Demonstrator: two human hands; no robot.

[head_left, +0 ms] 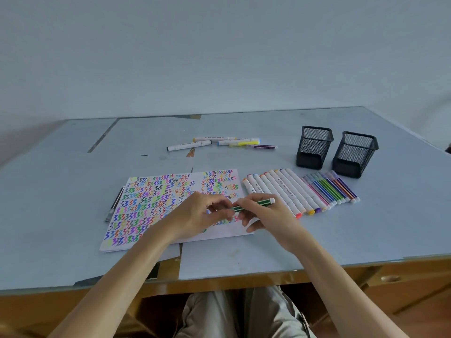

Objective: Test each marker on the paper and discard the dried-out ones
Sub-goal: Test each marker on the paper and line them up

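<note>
Green marker (253, 205) between both hands

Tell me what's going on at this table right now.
A person sits at the table testing markers. Both hands hold a green marker over the paper, which is already covered in coloured squiggles. The right hand grips the barrel and the left hand pinches its near end, where a cap would be. A row of markers lies right of the paper, a smaller bunch lies farther back, and two mesh cups stand at the right.
</note>
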